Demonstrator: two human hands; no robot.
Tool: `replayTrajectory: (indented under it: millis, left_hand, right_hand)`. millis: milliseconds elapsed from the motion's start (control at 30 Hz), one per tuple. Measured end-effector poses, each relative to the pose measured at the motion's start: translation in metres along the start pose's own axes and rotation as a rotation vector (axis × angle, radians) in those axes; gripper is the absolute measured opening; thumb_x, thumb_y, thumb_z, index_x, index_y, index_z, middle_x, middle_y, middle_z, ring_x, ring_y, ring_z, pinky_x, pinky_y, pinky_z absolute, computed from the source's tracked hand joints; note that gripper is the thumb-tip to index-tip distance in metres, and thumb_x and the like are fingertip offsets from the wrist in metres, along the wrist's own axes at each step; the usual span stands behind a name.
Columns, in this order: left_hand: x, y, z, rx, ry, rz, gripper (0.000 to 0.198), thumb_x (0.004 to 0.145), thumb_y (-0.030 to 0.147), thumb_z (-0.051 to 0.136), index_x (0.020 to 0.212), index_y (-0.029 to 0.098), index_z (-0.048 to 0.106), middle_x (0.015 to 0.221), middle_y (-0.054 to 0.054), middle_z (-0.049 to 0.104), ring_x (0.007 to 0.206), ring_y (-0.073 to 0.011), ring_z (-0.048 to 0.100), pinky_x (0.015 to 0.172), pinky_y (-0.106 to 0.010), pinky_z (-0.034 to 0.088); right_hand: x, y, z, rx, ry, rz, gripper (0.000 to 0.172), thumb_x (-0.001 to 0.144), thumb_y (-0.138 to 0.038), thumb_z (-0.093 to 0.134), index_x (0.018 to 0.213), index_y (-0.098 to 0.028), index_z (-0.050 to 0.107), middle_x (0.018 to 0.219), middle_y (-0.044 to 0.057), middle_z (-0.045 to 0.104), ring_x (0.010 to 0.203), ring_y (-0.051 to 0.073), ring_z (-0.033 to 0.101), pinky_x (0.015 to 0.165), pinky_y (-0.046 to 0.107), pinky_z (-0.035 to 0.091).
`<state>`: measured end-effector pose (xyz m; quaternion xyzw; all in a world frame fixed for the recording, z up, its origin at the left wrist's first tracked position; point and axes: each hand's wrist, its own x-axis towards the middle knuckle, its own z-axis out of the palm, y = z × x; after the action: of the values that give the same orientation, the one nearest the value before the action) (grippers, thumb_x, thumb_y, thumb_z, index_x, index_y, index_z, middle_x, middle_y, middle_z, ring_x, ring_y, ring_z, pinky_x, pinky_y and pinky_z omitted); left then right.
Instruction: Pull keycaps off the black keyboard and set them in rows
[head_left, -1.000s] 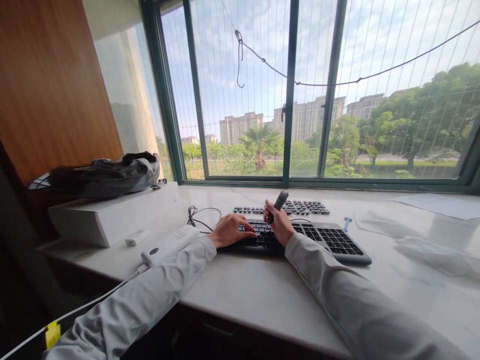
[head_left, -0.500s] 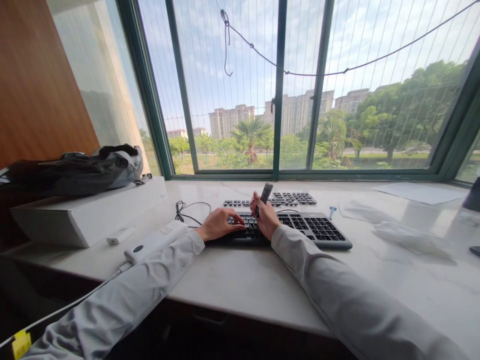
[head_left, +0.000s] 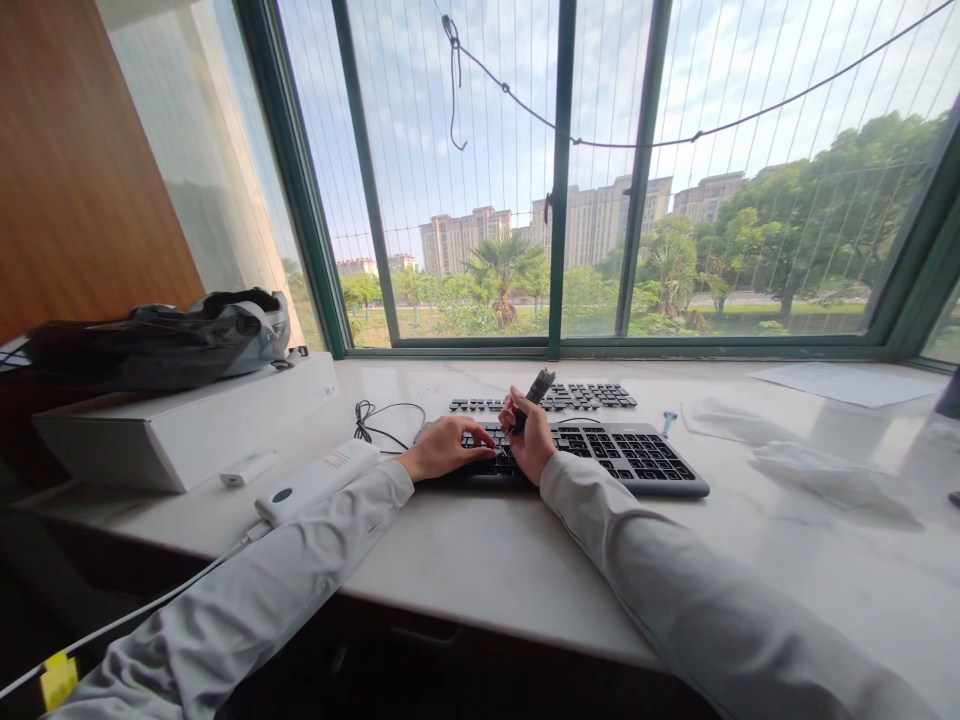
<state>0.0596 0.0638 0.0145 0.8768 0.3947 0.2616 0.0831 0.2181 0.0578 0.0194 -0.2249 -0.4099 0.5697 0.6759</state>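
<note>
**Black object [head_left: 542, 384] in the right hand [head_left: 529, 440] over a keyboard [head_left: 649, 458]**

Its fingers wrap the object, whose upper end tilts rightward; the left hand [head_left: 442, 448] is half open, thumb and fingers parted, at the keyboard's left part. The keyboard lies on a white table [head_left: 480, 560], rows of keycaps [head_left: 589, 397] and a blue tool [head_left: 669, 423] just beyond.

Right fingers [head_left: 515, 405] curled, left fingers [head_left: 477, 431] arched

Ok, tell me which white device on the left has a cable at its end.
The larger white device, with the dark round spot, nearer the keyboard; a white cable meets its near end. The smaller white device shows none.
</note>
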Motion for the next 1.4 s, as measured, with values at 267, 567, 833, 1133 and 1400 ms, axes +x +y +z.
replayTrajectory:
  millis: [267,567,833,1133,1400]
  left_hand:
    - [0.0,-0.001,0.0,-0.001,-0.003,0.018,0.033,0.076,0.053,0.064,0.092,0.025,0.073,0.084,0.0,0.068,0.07,-0.0135,0.055,0.065,-0.023,0.041]
    - [0.0,0.001,-0.004,-0.005,-0.046,0.032,0.028,0.08,0.044,0.062,0.096,0.023,0.072,0.087,-0.001,0.067,0.069,-0.0131,0.052,0.066,-0.023,0.041]
    - [-0.001,0.0,-0.004,-0.005,-0.04,0.048,0.024,0.081,0.04,0.062,0.096,0.023,0.072,0.087,-0.001,0.067,0.069,-0.0132,0.051,0.066,-0.023,0.04]
    - [-0.001,0.001,-0.005,0.008,-0.029,0.074,0.022,0.081,0.038,0.063,0.095,0.024,0.072,0.085,0.0,0.066,0.072,-0.0135,0.053,0.066,-0.023,0.041]
    - [-0.001,0.0,-0.004,0.002,-0.022,0.071,0.023,0.081,0.039,0.062,0.095,0.024,0.072,0.088,-0.001,0.067,0.077,-0.0146,0.056,0.068,-0.023,0.042]
  right_hand:
    - [0.006,0.006,-0.002,0.043,0.05,-0.002,0.038,0.065,-0.043,0.071,0.063,-0.02,0.041,0.059,-0.006,0.036,0.047,0.006,0.027,0.043,0.023,0.025]
    - [0.008,0.009,-0.002,0.191,0.107,0.014,0.037,0.06,-0.035,0.076,0.062,-0.019,0.043,0.057,-0.007,0.036,0.046,0.004,0.027,0.042,0.022,0.023]
    - [0.008,0.009,-0.001,0.08,0.079,-0.006,0.035,0.067,-0.038,0.072,0.061,-0.02,0.043,0.055,-0.006,0.036,0.045,0.005,0.029,0.042,0.023,0.024]
    - [0.01,0.011,0.0,0.019,0.102,0.052,0.03,0.071,-0.036,0.067,0.061,-0.019,0.045,0.055,-0.006,0.033,0.046,0.006,0.026,0.042,0.022,0.022]
    - [0.01,0.015,0.004,-0.015,0.118,0.077,0.033,0.073,-0.039,0.065,0.059,-0.02,0.043,0.05,-0.007,0.027,0.044,0.007,0.022,0.041,0.024,0.019]
